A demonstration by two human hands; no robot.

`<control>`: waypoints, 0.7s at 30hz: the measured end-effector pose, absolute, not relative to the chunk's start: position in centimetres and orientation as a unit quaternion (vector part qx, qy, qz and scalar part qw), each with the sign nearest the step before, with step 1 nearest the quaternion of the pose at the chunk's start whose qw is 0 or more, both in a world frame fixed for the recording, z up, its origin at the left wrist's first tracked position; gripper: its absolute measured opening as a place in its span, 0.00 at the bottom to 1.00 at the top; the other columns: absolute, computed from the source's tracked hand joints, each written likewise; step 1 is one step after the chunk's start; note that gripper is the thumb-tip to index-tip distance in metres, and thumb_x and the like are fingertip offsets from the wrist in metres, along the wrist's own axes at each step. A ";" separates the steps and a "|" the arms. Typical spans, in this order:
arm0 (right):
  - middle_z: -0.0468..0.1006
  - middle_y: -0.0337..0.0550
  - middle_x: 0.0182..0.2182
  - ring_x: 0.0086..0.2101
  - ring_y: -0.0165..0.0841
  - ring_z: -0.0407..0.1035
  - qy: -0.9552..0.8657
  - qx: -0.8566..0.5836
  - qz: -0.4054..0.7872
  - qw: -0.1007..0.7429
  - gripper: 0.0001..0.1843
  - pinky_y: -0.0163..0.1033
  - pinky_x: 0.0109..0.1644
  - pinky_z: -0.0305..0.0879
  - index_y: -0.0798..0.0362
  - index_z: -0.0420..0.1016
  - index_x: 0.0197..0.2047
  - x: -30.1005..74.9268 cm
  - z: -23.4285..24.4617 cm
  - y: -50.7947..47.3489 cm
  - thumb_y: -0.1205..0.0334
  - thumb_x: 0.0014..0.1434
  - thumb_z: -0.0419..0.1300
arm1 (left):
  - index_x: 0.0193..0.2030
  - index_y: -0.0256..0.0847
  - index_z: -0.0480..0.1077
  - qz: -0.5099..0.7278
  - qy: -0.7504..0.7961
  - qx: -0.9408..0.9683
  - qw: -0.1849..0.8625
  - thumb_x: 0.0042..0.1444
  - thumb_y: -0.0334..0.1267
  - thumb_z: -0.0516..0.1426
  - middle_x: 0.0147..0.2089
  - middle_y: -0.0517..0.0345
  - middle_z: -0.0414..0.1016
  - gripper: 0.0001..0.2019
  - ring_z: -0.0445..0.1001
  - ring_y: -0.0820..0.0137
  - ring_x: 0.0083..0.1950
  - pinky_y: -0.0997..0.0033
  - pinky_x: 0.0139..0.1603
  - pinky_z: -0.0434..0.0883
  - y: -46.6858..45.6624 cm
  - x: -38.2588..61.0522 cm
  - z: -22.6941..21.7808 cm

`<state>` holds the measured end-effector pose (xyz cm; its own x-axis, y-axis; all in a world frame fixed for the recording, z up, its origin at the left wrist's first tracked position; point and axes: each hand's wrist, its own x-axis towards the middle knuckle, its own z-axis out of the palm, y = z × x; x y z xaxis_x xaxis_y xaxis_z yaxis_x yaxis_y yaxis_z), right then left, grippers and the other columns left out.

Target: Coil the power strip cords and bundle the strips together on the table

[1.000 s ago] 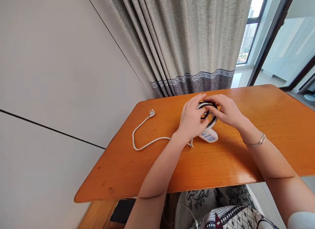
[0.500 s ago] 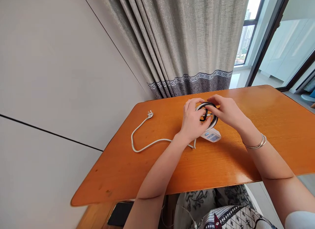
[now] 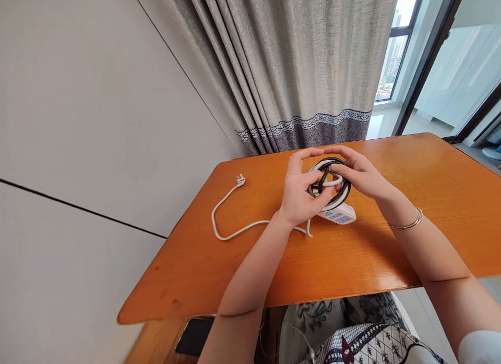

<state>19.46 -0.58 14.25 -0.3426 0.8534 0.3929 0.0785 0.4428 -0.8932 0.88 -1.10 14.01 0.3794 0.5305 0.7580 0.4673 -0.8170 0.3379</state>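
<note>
Head view, looking down on a glossy orange wooden table (image 3: 352, 259). Left hand (image 3: 299, 194) curled around the near-left side of a coiled bundle of white and black cable (image 3: 331, 184), thumb and fingers closed on the loops. Right hand (image 3: 362, 173) gripping the far-right side of the same coil, fingertips pinched on a black strand crossing the middle. Coil held upright just above the table, beside a white power strip with blue buttons (image 3: 337, 214) lying on the wood. Loose white cord (image 3: 230, 229) trailing left of the strip to a white plug (image 3: 240, 181) near the table's far-left corner. Thin silver bangle (image 3: 409, 224) on the right wrist. Grey pleated curtain (image 3: 297, 67) behind the table.
</note>
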 end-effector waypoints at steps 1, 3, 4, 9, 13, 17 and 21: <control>0.79 0.41 0.40 0.24 0.26 0.70 -0.706 -0.310 0.432 0.467 0.22 0.35 0.29 0.70 0.49 0.68 0.59 19.5 14.3 -0.5 0.51 0.64 0.58 | 0.25 0.42 0.73 0.470 0.298 0.830 0.051 0.56 0.38 0.61 0.63 0.49 0.67 0.09 0.65 0.55 0.65 0.49 0.67 0.67 -1.2 0.8 14.0; 0.78 0.40 0.38 0.25 0.26 0.68 -0.709 -0.299 0.432 0.471 0.21 0.34 0.30 0.69 0.48 0.72 0.57 19.4 14.1 -0.3 0.48 0.65 0.57 | 0.27 0.42 0.74 0.477 0.297 0.823 0.083 0.58 0.41 0.60 0.66 0.51 0.64 0.10 0.63 0.55 0.69 0.49 0.68 0.68 -1.1 0.8 13.9; 0.78 0.40 0.38 0.26 0.27 0.68 -0.713 -0.301 0.415 0.479 0.21 0.35 0.31 0.70 0.48 0.74 0.57 19.3 14.0 -0.1 0.47 0.66 0.57 | 0.29 0.43 0.75 0.486 0.299 0.815 0.099 0.60 0.42 0.59 0.67 0.51 0.64 0.10 0.63 0.55 0.69 0.49 0.68 0.68 -0.9 0.9 13.7; 0.76 0.48 0.51 0.50 0.38 0.70 -0.749 -0.299 0.276 0.523 0.22 0.47 0.55 0.70 0.47 0.79 0.52 19.1 12.9 0.7 0.42 0.67 0.54 | 0.36 0.44 0.77 0.560 0.317 0.745 0.178 0.66 0.50 0.53 0.68 0.50 0.65 0.17 0.70 0.59 0.64 0.54 0.62 0.73 0.3 1.1 12.3; 0.75 0.48 0.55 0.56 0.40 0.68 -0.762 -0.245 0.306 0.516 0.27 0.49 0.64 0.62 0.48 0.75 0.55 18.8 12.7 0.5 0.38 0.64 0.56 | 0.42 0.43 0.77 0.566 0.341 0.716 0.224 0.68 0.53 0.49 0.66 0.49 0.67 0.20 0.70 0.60 0.66 0.59 0.60 0.74 1.0 0.8 12.3; 0.77 0.43 0.43 0.42 0.35 0.71 -0.733 -0.267 0.349 0.520 0.30 0.42 0.49 0.69 0.50 0.72 0.51 18.1 13.0 -0.2 0.35 0.57 0.64 | 0.41 0.42 0.74 0.586 0.321 0.709 0.226 0.64 0.59 0.54 0.65 0.45 0.69 0.21 0.68 0.57 0.68 0.57 0.62 0.73 1.0 0.8 12.7; 0.74 0.40 0.34 0.37 0.33 0.68 -0.695 -0.284 0.367 0.549 0.21 0.41 0.46 0.67 0.51 0.71 0.39 17.5 13.5 -0.5 0.40 0.58 0.64 | 0.42 0.44 0.68 0.577 0.313 0.709 0.257 0.59 0.64 0.57 0.66 0.45 0.67 0.23 0.74 0.61 0.61 0.59 0.58 0.75 0.7 1.4 12.6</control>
